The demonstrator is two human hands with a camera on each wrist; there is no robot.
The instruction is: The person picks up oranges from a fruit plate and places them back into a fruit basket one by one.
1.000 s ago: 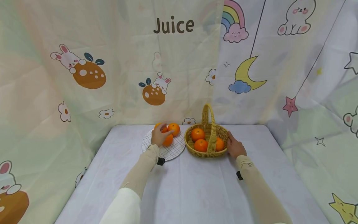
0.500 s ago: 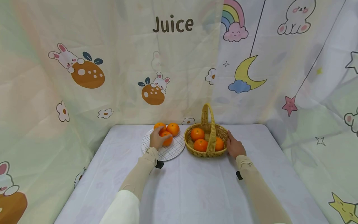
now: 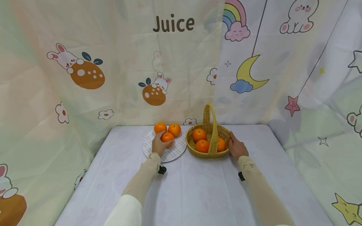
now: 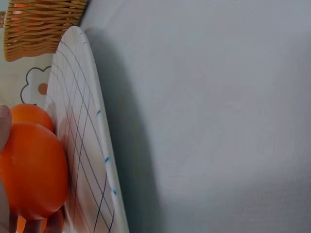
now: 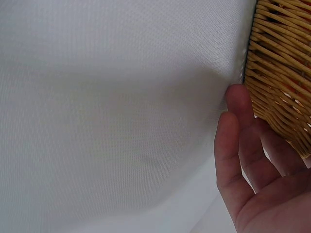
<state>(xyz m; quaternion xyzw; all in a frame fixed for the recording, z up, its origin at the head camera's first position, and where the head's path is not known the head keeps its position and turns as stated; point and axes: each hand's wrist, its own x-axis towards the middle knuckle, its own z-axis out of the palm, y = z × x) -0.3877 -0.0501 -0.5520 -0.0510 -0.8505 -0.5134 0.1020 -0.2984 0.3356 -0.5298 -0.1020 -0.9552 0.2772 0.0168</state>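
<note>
In the head view my left hand (image 3: 159,143) is around the front orange (image 3: 167,138) on a white plate with a grid pattern (image 3: 147,150). The left wrist view shows that orange (image 4: 34,170) between the thumb at the left edge and fingertips (image 4: 41,225) below it. Just behind lie two more oranges, one at left (image 3: 160,128) and one at right (image 3: 174,129). My right hand (image 3: 238,148) rests against the right side of a wicker basket (image 3: 198,154). In the right wrist view its loosely bent fingers (image 5: 250,145) lie along the weave.
Three oranges are visible inside the basket, one at its back left (image 3: 199,135); its tall handle (image 3: 214,131) arches over the middle. A white cloth covers the table (image 3: 198,191). A printed curtain (image 3: 127,62) hangs right behind the table's far edge.
My left hand has come down from above the oranges and now holds the front one. The right hand and the basket stay in place.
</note>
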